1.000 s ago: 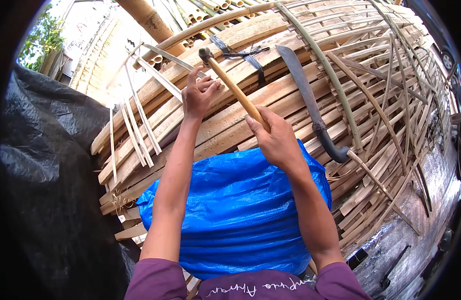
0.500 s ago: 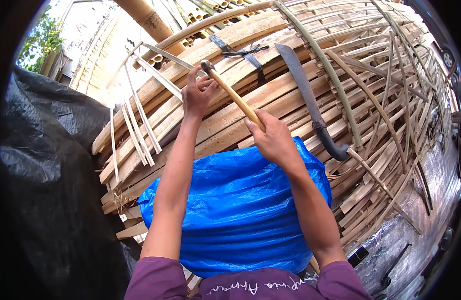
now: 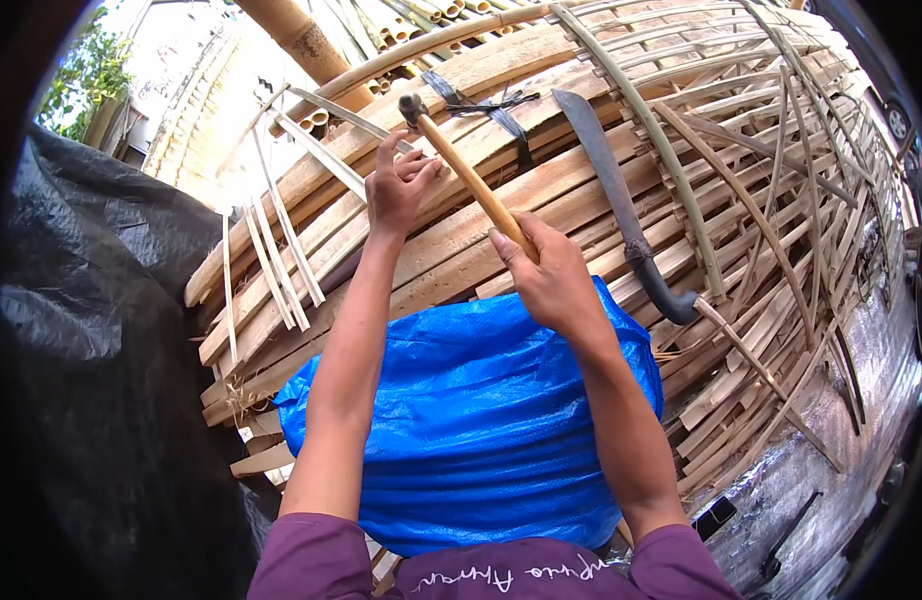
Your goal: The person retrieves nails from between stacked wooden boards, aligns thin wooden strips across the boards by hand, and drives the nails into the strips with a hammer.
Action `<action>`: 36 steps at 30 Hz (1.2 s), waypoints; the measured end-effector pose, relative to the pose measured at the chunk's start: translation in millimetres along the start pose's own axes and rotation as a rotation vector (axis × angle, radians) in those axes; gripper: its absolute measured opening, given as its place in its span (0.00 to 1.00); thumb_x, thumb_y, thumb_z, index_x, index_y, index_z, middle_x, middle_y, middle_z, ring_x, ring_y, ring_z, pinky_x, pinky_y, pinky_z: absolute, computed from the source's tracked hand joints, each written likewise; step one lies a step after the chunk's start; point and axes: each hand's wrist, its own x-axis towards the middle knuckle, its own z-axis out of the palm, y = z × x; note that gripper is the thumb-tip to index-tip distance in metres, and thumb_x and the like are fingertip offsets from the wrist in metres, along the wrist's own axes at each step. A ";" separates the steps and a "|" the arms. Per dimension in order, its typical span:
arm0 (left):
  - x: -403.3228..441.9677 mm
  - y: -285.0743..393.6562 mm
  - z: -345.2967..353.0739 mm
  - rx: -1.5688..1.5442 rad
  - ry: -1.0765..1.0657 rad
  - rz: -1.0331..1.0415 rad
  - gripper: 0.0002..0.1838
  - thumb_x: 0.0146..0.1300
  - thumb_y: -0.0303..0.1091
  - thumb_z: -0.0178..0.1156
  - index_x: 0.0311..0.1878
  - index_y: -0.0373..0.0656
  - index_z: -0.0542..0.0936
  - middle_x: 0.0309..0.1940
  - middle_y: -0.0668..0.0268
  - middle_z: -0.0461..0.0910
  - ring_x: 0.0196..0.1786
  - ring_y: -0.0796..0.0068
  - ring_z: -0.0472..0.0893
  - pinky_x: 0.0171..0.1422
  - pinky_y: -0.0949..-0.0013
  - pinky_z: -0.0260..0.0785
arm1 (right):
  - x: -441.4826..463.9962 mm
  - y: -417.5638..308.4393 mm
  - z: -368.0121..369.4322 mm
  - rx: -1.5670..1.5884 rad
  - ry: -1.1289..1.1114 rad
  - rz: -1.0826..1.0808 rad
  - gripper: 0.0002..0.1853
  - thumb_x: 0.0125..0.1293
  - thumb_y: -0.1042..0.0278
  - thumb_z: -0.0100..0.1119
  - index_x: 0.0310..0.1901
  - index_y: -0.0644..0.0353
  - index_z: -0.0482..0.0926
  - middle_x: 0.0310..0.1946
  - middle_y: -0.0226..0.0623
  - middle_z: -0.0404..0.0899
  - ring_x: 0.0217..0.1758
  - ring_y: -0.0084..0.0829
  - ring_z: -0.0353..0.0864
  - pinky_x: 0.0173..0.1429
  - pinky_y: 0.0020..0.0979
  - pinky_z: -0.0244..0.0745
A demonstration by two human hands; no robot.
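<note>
My right hand [image 3: 551, 270] is wrapped round the wooden handle of a hammer [image 3: 473, 182], whose dark head is up beside my left fingertips. Over the stacked timber, my left hand [image 3: 396, 192] has its fingers bent together. What they pinch, if anything, is too small to make out. Thin bamboo strips [image 3: 326, 150] run up to that hand from the upper left. Right of the hammer, a machete [image 3: 606, 165] with a dark curved handle lies on the wood. Blue plastic sheeting [image 3: 471, 430] covers my lap beneath both forearms.
Split wooden slats [image 3: 541, 195] are piled across the middle, with a black tie [image 3: 491, 108] round some. A bamboo lattice [image 3: 781, 130] spreads on the right. Black sheeting [image 3: 91, 330] hangs at left. A thick bamboo pole [image 3: 306, 45] and cut bamboo tubes [image 3: 446, 12] are behind.
The hammer head has lifted a little, away from my left fingers. My right hand has shifted slightly with it; my left hand stays almost where it was.
</note>
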 end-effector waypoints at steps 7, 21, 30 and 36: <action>3.2 -0.8 1.7 0.011 0.020 0.036 0.33 0.59 0.32 0.73 0.65 0.44 0.67 0.36 0.56 0.88 0.54 0.65 0.85 0.58 0.67 0.77 | -0.5 0.8 1.6 -0.029 0.043 -0.012 0.17 0.73 0.57 0.55 0.49 0.64 0.79 0.31 0.60 0.81 0.37 0.57 0.82 0.42 0.49 0.73; -0.4 -5.8 0.3 -0.085 -0.010 -0.016 0.32 0.60 0.32 0.72 0.64 0.42 0.68 0.37 0.57 0.88 0.56 0.65 0.85 0.58 0.68 0.77 | -0.6 -1.6 -0.1 0.006 -0.018 0.056 0.17 0.73 0.57 0.55 0.50 0.63 0.79 0.32 0.59 0.81 0.37 0.55 0.82 0.42 0.48 0.74; 0.5 6.1 -1.0 -0.045 -0.038 -0.070 0.38 0.53 0.41 0.77 0.64 0.42 0.68 0.41 0.59 0.88 0.46 0.63 0.88 0.51 0.67 0.80 | 2.7 -2.7 -7.4 0.072 0.128 -0.006 0.16 0.73 0.57 0.56 0.51 0.62 0.79 0.27 0.55 0.80 0.32 0.52 0.81 0.38 0.45 0.72; 6.1 11.0 -5.5 0.451 -0.019 0.239 0.43 0.48 0.63 0.75 0.61 0.43 0.76 0.61 0.61 0.75 0.68 0.58 0.69 0.73 0.53 0.61 | 15.1 26.9 -12.0 0.058 0.184 0.044 0.17 0.73 0.56 0.55 0.49 0.63 0.80 0.29 0.55 0.81 0.33 0.52 0.82 0.39 0.45 0.74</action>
